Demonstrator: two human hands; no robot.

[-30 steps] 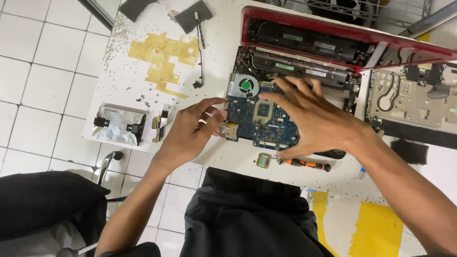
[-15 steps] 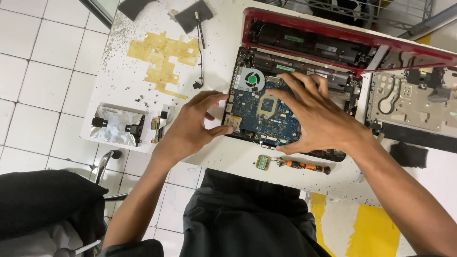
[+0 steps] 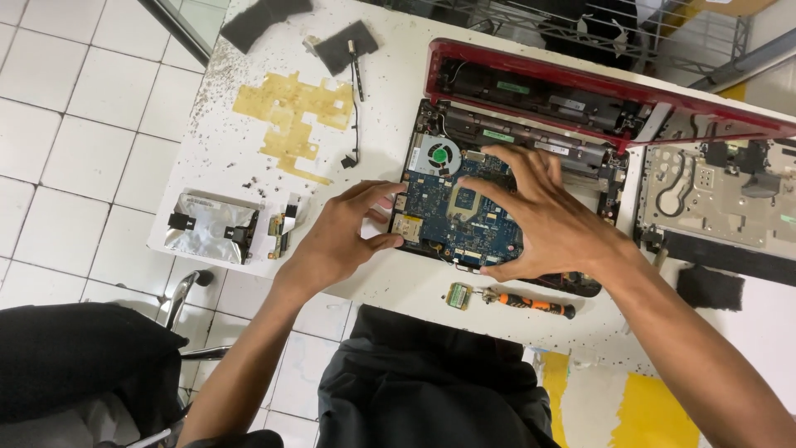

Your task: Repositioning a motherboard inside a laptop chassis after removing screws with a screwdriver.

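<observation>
A blue laptop motherboard (image 3: 444, 217) with a round fan (image 3: 437, 155) lies in the open red laptop base (image 3: 539, 87) on the white table (image 3: 249, 75). My left hand (image 3: 340, 236) pinches the board's left edge between thumb and fingers. My right hand (image 3: 543, 220) spreads its fingers over the board's right part, fingertips touching it, thumb at the near edge.
A silver hard drive in its caddy (image 3: 207, 226) lies at the left table edge. An orange-handled screwdriver (image 3: 531, 303) and a small green card (image 3: 458, 294) lie near the front edge. A grey laptop cover (image 3: 717, 195) sits at right. Black foam pads (image 3: 344, 43) rest at the back.
The motherboard has shifted up and back into the laptop base. Both hands have followed it, the right hand's fingers spreading wider over the board.
</observation>
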